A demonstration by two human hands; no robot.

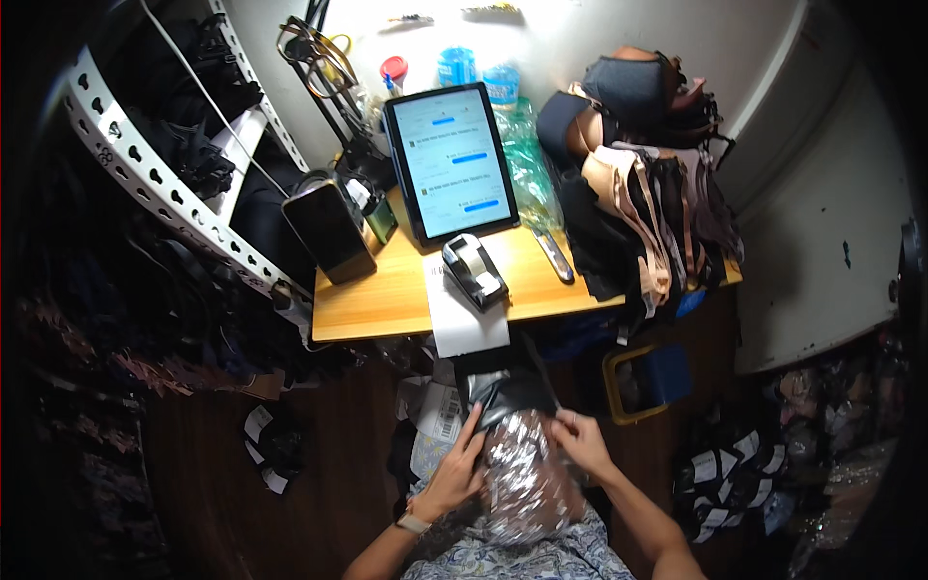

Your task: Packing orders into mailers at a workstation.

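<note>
A clear plastic pouch point(525, 482) with something brown inside lies over my lap, its far end at the mouth of a black plastic mailer bag point(504, 380). My left hand point(457, 464) grips the near left side of the bag and pouch, thumb pointing up along the black plastic. On the right edge, my right hand point(580, 438) pinches the bag between thumb and fingers. How far the pouch sits inside the bag is hard to tell. Just past the bag, a white paper sheet point(471, 330) hangs over the edge of the wooden table point(377, 312).
A tape dispenser point(475, 272) rests on the sheet, before a tablet point(453, 163). A phone point(330, 232) leans at left; a utility knife point(554, 257) lies right, beside piled bras point(631, 188). Below stand a blue bin point(663, 373) and labelled black parcels point(725, 471). Metal shelving point(167, 177) borders the left.
</note>
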